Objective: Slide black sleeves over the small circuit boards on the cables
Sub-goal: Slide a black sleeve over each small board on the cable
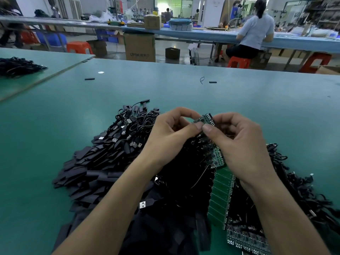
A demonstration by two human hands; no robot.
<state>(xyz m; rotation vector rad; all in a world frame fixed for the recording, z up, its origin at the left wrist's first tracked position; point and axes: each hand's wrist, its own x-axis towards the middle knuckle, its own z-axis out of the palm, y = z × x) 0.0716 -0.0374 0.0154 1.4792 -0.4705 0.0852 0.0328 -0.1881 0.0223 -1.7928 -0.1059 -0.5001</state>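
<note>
The left forearm (117, 203) and the right forearm (279, 208), both bare, are stretched forward from the lower edge and angled inward. The left hand (171, 133) and the right hand (237, 144) are held close together, thumb tips almost touching. The fingers of each are curled, and a small circuit board (205, 118) is pinched between thumbs and forefingers.

Green desk (257, 107) bearing a heap of flat black sleeves (86, 170) at near left, tangled USB cables (128, 126) just beyond them, a green circuit-board panel (220, 192) at centre, a further cable tangle (303, 190) at right, and a loose sleeve (89, 78) and a second sleeve (212, 82) lying well apart farther back.
</note>
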